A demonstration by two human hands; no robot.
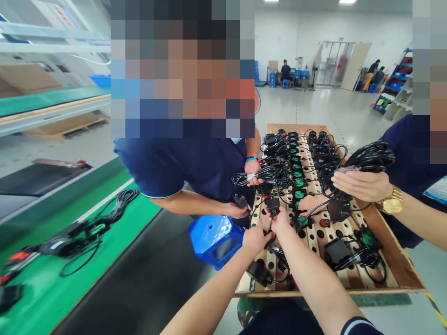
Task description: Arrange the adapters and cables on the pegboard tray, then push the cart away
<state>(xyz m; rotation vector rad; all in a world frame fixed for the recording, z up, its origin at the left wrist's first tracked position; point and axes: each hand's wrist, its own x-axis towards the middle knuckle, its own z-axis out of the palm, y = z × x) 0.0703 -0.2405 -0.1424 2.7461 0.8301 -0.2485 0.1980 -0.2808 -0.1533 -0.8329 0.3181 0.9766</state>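
Note:
Both my hands reach over a wooden tray (401, 274) with a perforated board full of black power adapters and coiled cables. My left hand (254, 238) is closed at the tray's left side on a black cable. My right hand (279, 222) is closed around a small black adapter (273, 205) standing on the board. Another black adapter with plug (259, 273) lies near the tray's front edge, under my forearms.
A person in a dark blue shirt opposite holds a cable bundle (260, 174) and a plug. Another person's hand (361, 184) with a gold watch holds a cable coil on the right. A blue stool (214, 237) stands below. A green conveyor (63, 260) with adapters runs along the left.

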